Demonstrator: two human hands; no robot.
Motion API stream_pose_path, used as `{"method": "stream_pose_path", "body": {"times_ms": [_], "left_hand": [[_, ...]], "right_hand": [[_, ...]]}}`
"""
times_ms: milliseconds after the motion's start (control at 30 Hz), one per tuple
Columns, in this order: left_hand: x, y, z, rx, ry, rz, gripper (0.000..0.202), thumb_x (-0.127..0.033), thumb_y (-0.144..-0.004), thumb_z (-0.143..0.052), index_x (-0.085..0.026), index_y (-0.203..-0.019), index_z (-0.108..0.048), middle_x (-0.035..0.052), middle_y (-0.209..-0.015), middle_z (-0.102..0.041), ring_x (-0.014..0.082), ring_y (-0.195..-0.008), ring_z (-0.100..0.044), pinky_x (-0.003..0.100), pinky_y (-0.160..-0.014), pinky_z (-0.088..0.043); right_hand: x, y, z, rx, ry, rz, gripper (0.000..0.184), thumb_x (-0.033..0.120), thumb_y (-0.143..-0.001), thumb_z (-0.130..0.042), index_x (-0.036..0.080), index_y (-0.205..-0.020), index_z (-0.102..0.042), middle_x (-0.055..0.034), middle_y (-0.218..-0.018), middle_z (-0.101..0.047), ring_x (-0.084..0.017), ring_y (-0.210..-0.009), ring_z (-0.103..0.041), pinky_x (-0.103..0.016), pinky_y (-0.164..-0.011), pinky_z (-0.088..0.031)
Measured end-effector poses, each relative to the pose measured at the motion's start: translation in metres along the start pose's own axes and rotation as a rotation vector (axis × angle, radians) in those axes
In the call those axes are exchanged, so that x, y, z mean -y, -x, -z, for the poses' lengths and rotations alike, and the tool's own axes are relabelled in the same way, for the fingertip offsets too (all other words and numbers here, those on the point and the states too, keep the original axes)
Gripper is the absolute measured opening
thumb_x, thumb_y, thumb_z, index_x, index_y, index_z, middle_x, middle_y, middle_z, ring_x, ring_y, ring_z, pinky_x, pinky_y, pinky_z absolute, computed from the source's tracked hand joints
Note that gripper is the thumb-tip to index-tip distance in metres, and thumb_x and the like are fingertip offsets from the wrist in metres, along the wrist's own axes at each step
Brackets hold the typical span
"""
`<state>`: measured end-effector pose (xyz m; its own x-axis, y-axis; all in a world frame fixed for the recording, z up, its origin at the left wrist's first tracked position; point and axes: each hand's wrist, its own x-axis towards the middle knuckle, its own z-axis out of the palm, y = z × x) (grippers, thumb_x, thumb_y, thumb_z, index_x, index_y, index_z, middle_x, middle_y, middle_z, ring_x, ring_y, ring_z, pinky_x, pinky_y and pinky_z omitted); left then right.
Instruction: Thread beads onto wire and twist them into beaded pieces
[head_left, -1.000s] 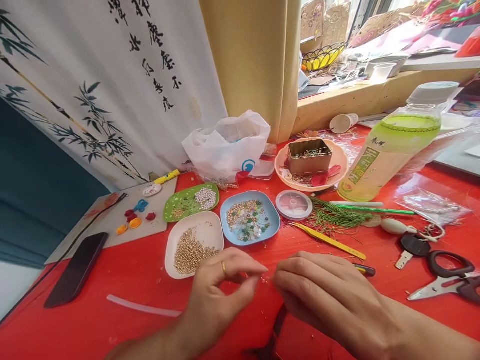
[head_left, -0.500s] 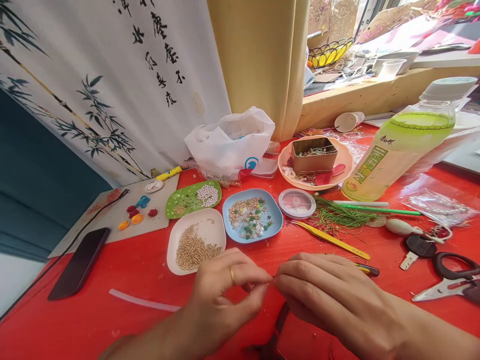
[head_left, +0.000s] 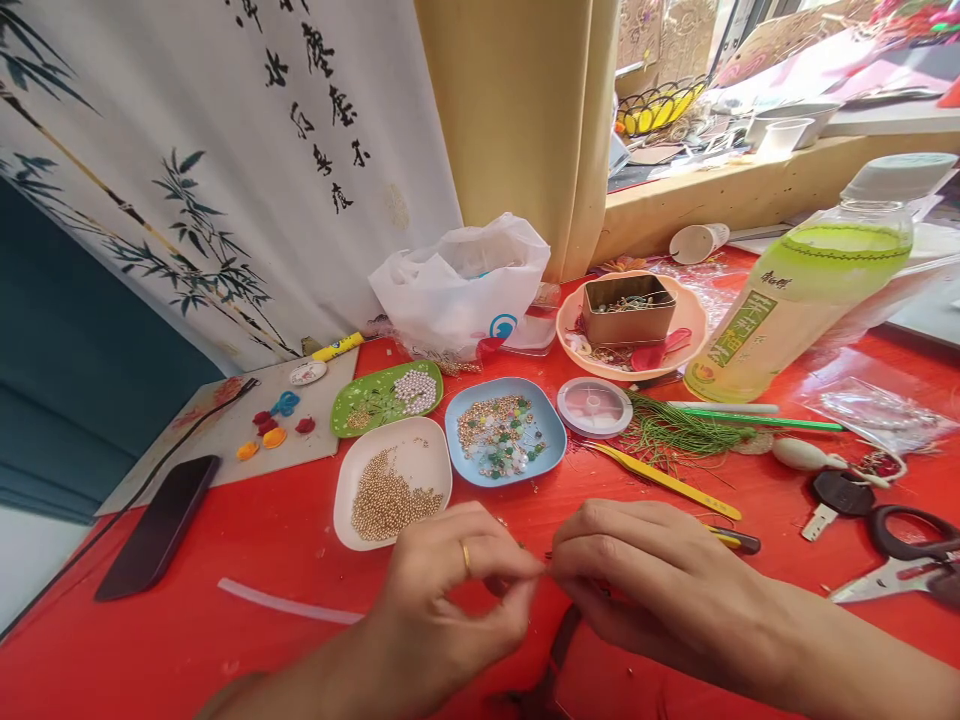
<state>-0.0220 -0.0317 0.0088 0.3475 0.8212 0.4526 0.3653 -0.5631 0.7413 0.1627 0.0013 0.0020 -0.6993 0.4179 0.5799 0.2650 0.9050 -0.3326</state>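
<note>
My left hand, with a gold ring on one finger, is closed in a pinch of thumb and forefinger. Fingertip to fingertip with it, my right hand is closed too, its fingers pressed together and pointing left. Whatever they pinch is too small or hidden to make out. Just beyond my left hand lies a cream dish of small gold beads. A blue dish of gold, green and clear beads sits behind the gap between the hands. Yellow tweezers rest beyond my right hand.
On the red table are a phone, a green dish, a thread spool and green cords. Scissors and keys lie at the right, before a tall drink bottle. A plastic bag stands behind.
My fingers have shifted very slightly where the hands meet, and the right hand's fingers look a little more bent. The things on the table stay where they were.
</note>
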Motion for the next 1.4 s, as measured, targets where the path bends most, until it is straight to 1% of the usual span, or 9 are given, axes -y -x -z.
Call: {"method": "stream_pose_path", "body": {"times_ms": [300, 600, 733, 933, 1000, 1067, 1200, 1300, 1400], "left_hand": [[0.000, 0.002, -0.002, 0.020, 0.083, 0.121, 0.014, -0.002, -0.069, -0.056, -0.013, -0.070, -0.064, 0.0032, -0.060, -0.061, 0.0119, -0.056, -0.055, 0.023, -0.053, -0.046], [0.001, 0.003, -0.004, 0.009, 0.135, 0.186, 0.014, -0.001, -0.068, -0.057, -0.013, -0.069, -0.064, 0.0023, -0.062, -0.062, 0.0106, -0.058, -0.055, 0.022, -0.056, -0.045], [0.001, 0.003, -0.005, -0.011, 0.160, 0.341, 0.011, -0.005, -0.068, -0.058, -0.013, -0.065, -0.065, 0.0014, -0.060, -0.062, 0.0098, -0.056, -0.055, 0.019, -0.052, -0.043], [0.001, 0.000, -0.002, 0.059, 0.333, 0.641, 0.009, -0.013, -0.069, -0.060, -0.014, -0.063, -0.067, 0.0009, -0.062, -0.064, 0.0096, -0.059, -0.054, 0.018, -0.053, -0.043], [0.002, -0.003, 0.000, 0.084, 0.453, 0.732, 0.006, -0.018, -0.068, -0.064, -0.015, -0.067, -0.069, 0.0015, -0.065, -0.065, 0.0103, -0.059, -0.055, 0.018, -0.051, -0.044], [0.004, -0.006, 0.001, 0.100, 0.548, 0.786, 0.010, -0.022, -0.065, -0.067, -0.017, -0.072, -0.072, 0.0020, -0.067, -0.065, 0.0109, -0.061, -0.055, 0.019, -0.051, -0.045], [0.004, -0.007, 0.001, 0.059, 0.521, 0.725, 0.018, -0.017, -0.067, -0.066, -0.020, -0.083, -0.073, 0.0024, -0.076, -0.067, 0.0114, -0.069, -0.057, 0.019, -0.060, -0.047], [0.004, -0.004, -0.002, 0.032, 0.469, 0.674, 0.020, -0.015, -0.071, -0.063, -0.022, -0.086, -0.072, 0.0022, -0.079, -0.068, 0.0115, -0.072, -0.059, 0.018, -0.062, -0.047], [0.004, -0.003, -0.005, -0.021, 0.468, 0.714, 0.022, -0.014, -0.068, -0.065, -0.023, -0.087, -0.071, -0.0002, -0.075, -0.069, 0.0102, -0.068, -0.060, 0.016, -0.059, -0.047]], "right_hand": [[0.002, -0.003, 0.001, -0.005, -0.022, -0.009, 0.020, 0.002, -0.080, -0.040, 0.014, -0.076, -0.055, -0.0029, -0.064, -0.061, -0.009, -0.056, -0.054, -0.018, -0.052, -0.044], [0.003, 0.002, -0.001, -0.004, 0.017, 0.006, 0.016, 0.003, -0.081, -0.043, 0.014, -0.081, -0.055, -0.0025, -0.069, -0.061, -0.011, -0.060, -0.053, -0.021, -0.055, -0.043], [0.002, 0.005, -0.001, 0.048, 0.038, 0.026, 0.016, 0.006, -0.084, -0.044, 0.013, -0.094, -0.054, -0.0043, -0.080, -0.063, -0.013, -0.067, -0.053, -0.024, -0.059, -0.043], [-0.002, 0.011, -0.002, 0.049, 0.041, 0.126, 0.028, 0.012, -0.091, -0.028, 0.007, -0.104, -0.053, -0.0113, -0.087, -0.063, -0.018, -0.077, -0.055, -0.028, -0.062, -0.042], [-0.002, 0.011, -0.003, 0.053, 0.060, 0.097, 0.022, 0.011, -0.090, -0.035, 0.010, -0.099, -0.054, -0.0083, -0.081, -0.062, -0.016, -0.070, -0.054, -0.027, -0.058, -0.041], [-0.003, 0.009, -0.006, -0.008, 0.082, 0.029, 0.012, 0.009, -0.085, -0.045, 0.014, -0.091, -0.054, -0.0035, -0.073, -0.061, -0.012, -0.061, -0.052, -0.024, -0.053, -0.039], [-0.003, 0.007, -0.011, -0.148, 0.102, -0.076, 0.011, 0.007, -0.079, -0.052, 0.017, -0.081, -0.053, 0.0009, -0.064, -0.057, -0.009, -0.055, -0.048, -0.021, -0.051, -0.037], [-0.001, 0.007, -0.013, -0.136, 0.052, -0.126, 0.014, 0.004, -0.077, -0.050, 0.017, -0.079, -0.053, 0.0014, -0.065, -0.056, -0.008, -0.055, -0.047, -0.020, -0.051, -0.037], [0.002, 0.006, -0.015, -0.116, 0.017, -0.180, 0.013, 0.005, -0.076, -0.049, 0.017, -0.075, -0.054, 0.0011, -0.063, -0.054, -0.008, -0.054, -0.047, -0.020, -0.049, -0.037]]}}
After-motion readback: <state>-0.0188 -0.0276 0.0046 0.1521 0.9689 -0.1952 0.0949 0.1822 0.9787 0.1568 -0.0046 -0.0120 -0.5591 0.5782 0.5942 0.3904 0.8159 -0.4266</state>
